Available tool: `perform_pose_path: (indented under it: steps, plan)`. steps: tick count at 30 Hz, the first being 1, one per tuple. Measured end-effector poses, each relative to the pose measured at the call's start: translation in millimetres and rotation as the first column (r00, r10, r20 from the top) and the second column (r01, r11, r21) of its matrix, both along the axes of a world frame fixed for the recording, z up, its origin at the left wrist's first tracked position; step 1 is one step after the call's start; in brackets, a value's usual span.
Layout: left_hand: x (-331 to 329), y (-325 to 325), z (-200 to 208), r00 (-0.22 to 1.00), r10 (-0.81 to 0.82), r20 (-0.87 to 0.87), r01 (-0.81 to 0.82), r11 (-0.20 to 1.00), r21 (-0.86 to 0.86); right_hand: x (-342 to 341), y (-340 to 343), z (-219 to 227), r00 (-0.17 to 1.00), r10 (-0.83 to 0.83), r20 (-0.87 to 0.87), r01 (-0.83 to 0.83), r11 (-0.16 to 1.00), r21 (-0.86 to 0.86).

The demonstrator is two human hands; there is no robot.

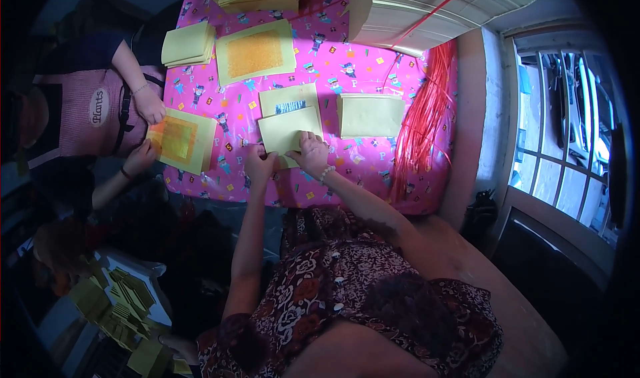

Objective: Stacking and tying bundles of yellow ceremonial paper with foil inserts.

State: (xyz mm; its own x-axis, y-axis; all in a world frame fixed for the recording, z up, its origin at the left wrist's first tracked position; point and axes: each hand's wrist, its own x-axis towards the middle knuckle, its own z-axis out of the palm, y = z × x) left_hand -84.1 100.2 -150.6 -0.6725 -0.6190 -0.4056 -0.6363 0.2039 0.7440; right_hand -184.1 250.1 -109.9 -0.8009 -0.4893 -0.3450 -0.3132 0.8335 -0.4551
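Note:
Before me lies a sheet of pale yellow paper, over another yellow sheet that sticks out beyond its far edge. On that farther sheet a patch of blue print shows, partly covered. My left hand pinches the near left corner of the top sheet. With the thumb toward the left hand, my right hand grips its near right side. What lies under the fingers is hidden. Close by on the right is a stack of pale yellow paper.
A co-worker's hands hold a yellow sheet with a gold square on the left. Farther back are an orange-patched sheet, a paper stack and large paper bundles. Red plastic strands hang along the pink tablecloth's right side.

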Motion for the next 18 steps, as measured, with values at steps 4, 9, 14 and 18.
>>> perform_pose_path:
  steps: [4, 9, 14, 18]
  plan:
    - [-3, 11, 16, 0.994, 0.104, -0.038, -0.107, 0.989, -0.101, -5, 8, -3, 0.996, 0.069, 0.061, -0.068, 0.997, -0.022]
    - [-12, 15, 35, 0.965, 0.217, -0.15, -0.215, 0.976, 0.029, -13, 9, 9, 0.988, 0.085, 0.129, -0.082, 0.996, -0.032]
    - [-25, 1, 87, 0.92, 0.391, -0.007, -0.27, 0.649, 0.711, -24, 30, 53, 0.987, 0.161, -0.025, -0.163, 0.979, -0.122]
    - [-37, 4, 141, 0.937, 0.297, -0.185, -0.081, 0.699, 0.71, -33, 71, 97, 0.984, -0.075, -0.16, 0.0, 0.905, -0.425]
